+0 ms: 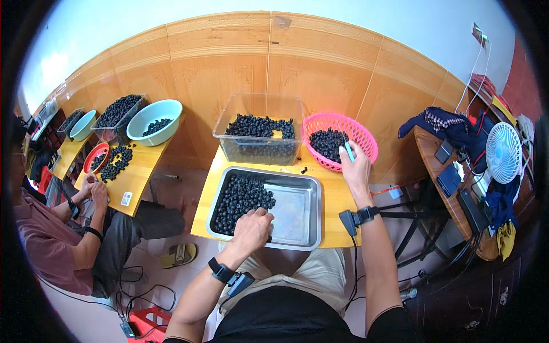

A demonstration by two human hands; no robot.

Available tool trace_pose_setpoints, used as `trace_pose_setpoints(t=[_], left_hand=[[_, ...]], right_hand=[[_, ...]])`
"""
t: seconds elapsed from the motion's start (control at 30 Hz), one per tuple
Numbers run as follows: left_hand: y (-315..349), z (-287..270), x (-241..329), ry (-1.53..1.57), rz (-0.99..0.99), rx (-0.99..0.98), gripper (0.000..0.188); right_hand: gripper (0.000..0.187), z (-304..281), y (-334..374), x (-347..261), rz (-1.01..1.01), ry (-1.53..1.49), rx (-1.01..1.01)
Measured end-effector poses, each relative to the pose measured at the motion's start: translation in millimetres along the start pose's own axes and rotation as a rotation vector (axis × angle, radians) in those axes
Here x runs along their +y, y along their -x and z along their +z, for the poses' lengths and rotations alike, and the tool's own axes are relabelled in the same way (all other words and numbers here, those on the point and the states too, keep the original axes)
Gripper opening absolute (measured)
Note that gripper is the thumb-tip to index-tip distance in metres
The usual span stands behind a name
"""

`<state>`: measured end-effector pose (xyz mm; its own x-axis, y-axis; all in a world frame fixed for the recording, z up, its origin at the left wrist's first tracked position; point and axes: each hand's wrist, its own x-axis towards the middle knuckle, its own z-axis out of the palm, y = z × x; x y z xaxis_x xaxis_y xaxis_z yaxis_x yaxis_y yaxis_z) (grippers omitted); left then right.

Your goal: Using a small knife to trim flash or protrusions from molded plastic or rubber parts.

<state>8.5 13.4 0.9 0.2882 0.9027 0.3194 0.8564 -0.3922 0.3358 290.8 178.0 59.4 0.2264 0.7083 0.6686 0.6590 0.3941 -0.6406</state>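
Left hand (251, 227) curled over the near edge of a rectangular stainless-steel tray (297, 206); grip pinched together among the small round dark berries (240, 197) heaped in the tray's left half. Whether a berry sits between the fingertips, cannot tell. To the right of this grip the tray bottom is bare metal. Tray rests on a small yellow wooden counter (337, 200).

Right hand (355, 166) reaches farther out, over the rim of a round pink plastic basket (366, 140). Grip closed around a slim light-blue tool (348, 151), its tip pointing up and away from the palm. Dark berries lie in the basket just beyond and left of this grip.

Left of the right grip, beyond the tray: a clear rectangular plastic tub (260, 134) loaded with the same berries. A few loose berries on the counter between tub and tray.

Well off to the left of both grips, another person's hands (94, 191) work at a second yellow counter (134, 177) carrying a pale green bowl (154, 121), a red dish (94, 158) and more berries.

Far right: a white fan (503, 151).
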Motion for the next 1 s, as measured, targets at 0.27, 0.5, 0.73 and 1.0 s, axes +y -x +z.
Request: trace_pose_setpoints(t=[0.27,0.5,0.73,1.0], left_hand=[[-14,8,-10,-0.060,-0.009,-0.158,0.014],[-21,10,-10,-0.016,-0.022,-0.203,0.015],[-22,11,-9,0.032,-0.033,-0.086,0.017],[-27,19,-18,-0.040,0.015,-0.183,0.015]], right_hand=[[0.028,-20,84,-22,0.175,-0.177,-0.165],[0.023,-37,126,-31,0.258,-0.308,-0.265],[0.019,-39,141,-32,0.269,-0.318,-0.246],[0.020,-44,156,-35,0.304,-0.301,-0.347]])
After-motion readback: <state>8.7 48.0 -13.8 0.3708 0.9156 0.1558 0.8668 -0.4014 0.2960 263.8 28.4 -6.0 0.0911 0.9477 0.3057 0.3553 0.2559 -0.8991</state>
